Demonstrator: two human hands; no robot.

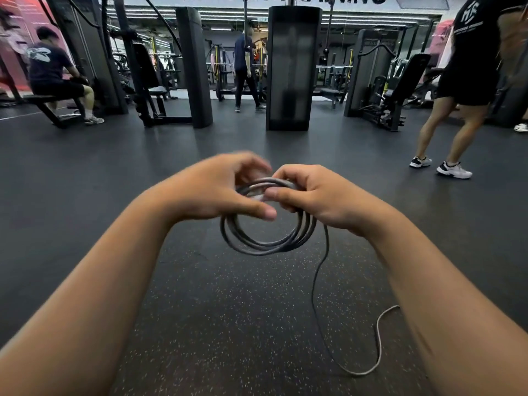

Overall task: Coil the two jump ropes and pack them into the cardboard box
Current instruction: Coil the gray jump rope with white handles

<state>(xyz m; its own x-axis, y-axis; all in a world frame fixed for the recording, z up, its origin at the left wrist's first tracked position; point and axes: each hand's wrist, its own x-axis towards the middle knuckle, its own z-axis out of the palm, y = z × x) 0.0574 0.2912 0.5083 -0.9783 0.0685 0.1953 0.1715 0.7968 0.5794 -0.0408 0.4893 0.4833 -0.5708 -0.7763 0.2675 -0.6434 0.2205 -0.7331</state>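
Observation:
A grey jump rope (265,244) is wound into several loops that hang between my hands above the dark gym floor. My right hand (311,195) is closed around the top of the coil. My left hand (217,190) touches the coil's top left with fingers and thumb, its fingertips blurred. A loose tail (320,284) drops from the coil's right side, curves on the floor and ends behind my right forearm. No cardboard box and no second rope are in view.
Speckled black rubber floor (243,324) spreads below my arms. A person (460,90) walks at the right, another (54,72) sits on a bench at the left, a third (245,67) stands far back. Black weight machines (288,70) line the background.

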